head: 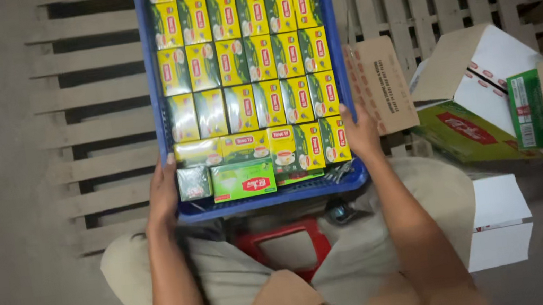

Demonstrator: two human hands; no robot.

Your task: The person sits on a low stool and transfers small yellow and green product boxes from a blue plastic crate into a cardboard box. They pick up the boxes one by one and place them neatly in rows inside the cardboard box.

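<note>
Currently gripping blue crate (151,63) by both long walls: left hand (163,191) at 8 o'clock, fingers wrapped on left wall; right hand (359,130) at 4 o'clock, fingers closed over right wall. Crate resting over wooden pallet (97,126), near end above lap. Packed inside: rows of yellow-green boxes (245,58); flat green box (243,180) at 6 o'clock. Open cardboard cartons (487,89) at 3 o'clock. Likely step: shifting or steadying loaded crate. Next move probably calls for level, even two-handed pull.
</note>
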